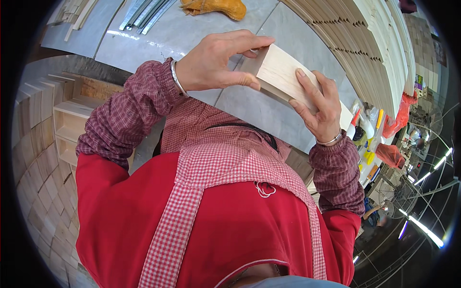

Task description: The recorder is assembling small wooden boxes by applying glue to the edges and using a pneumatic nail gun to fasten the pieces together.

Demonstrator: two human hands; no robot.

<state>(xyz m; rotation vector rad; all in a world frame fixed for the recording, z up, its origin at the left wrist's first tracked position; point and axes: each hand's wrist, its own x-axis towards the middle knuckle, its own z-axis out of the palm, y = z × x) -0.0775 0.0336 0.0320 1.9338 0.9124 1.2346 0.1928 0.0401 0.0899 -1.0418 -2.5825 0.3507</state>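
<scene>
A pale, box-shaped wooden piece is held between my two hands above the grey table; whether it is solid or hollow I cannot tell. My left hand grips its left end, fingertips at the far corner and thumb at the near corner. Further right, my right hand clasps it with fingers across the upper face and thumb at the near edge. The underside of the wood is hidden.
Tall stacks of pale grooved boards rise at the far right of the grey table. Metal strips and an orange-yellow glove lie at the back. Bottles and red bags crowd the right. Wooden compartments stand at left.
</scene>
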